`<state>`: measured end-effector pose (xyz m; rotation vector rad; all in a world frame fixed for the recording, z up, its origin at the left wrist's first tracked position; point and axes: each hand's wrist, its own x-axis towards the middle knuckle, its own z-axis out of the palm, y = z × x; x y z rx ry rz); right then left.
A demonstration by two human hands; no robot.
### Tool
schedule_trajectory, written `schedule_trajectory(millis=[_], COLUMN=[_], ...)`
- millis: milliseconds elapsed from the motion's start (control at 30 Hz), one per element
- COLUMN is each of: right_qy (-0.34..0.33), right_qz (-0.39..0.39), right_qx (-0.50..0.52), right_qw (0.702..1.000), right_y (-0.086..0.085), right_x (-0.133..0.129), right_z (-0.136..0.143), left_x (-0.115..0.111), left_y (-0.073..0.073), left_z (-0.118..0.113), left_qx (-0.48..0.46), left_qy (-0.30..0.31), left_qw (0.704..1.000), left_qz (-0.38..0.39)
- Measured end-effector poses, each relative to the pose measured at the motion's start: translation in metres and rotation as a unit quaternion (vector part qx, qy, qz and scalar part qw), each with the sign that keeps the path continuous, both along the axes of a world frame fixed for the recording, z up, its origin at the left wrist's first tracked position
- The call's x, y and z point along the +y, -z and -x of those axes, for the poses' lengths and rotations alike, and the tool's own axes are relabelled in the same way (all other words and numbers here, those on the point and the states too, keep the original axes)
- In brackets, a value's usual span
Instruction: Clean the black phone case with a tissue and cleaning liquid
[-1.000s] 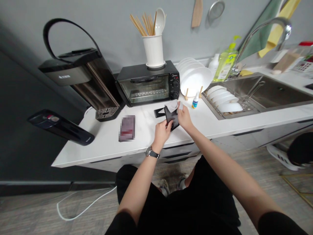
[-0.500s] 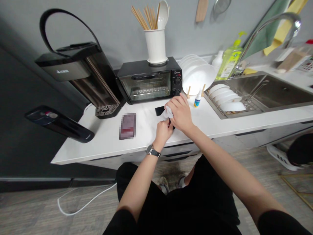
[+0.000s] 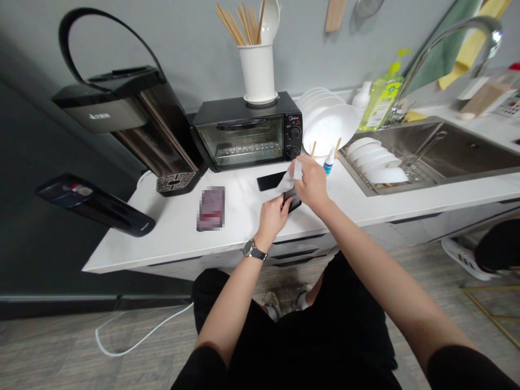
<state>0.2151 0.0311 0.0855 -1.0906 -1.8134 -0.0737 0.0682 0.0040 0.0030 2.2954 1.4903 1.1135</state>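
I saw the left hand [image 3: 273, 219] grip a dark phone [image 3: 296, 206], apparently to steady it; right hand [image 3: 312, 182] pinched tissue [image 3: 286, 182] over it, bottle [image 3: 329, 162] just beside.

Back went the right hand [image 3: 312, 183], up and rightward, uncovering part of the dark panel [image 3: 296, 204] it had hidden half a second before! The wipe [image 3: 286, 183], bunched above the left hand [image 3: 272, 218] then, went with it and hung looser; more of the black slab [image 3: 270, 181] came into sight, and the bottle's [image 3: 329, 161] foot slipped behind the knuckles
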Motion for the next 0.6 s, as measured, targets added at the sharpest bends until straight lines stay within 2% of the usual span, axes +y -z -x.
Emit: schedule_trajectory(millis=[167,267,433,600], right_qy=[-0.024,-0.019,0.033,0.025], right_qz=[0.091,0.099,0.033,-0.058], right_qx=[0.171,0.198,0.072,-0.066], right_qw=[0.981,0.975,0.996,0.996], right_y=[0.007,0.01,0.006,0.002], right_x=[0.016,0.016,-0.01,-0.025], right_z=[-0.003,-0.001,0.011,0.019], left_x=[-0.001,-0.001,0.0,0.001], left_y=[0.001,0.001,0.0,0.0], left_z=[0.001,0.001,0.001,0.003], left_qx=[-0.005,-0.008,-0.013,-0.003], left_qy=[0.006,0.005,-0.003,-0.003], left_qw=[1.0,1.0,1.0,1.0], left_qz=[-0.001,0.004,0.018,0.025])
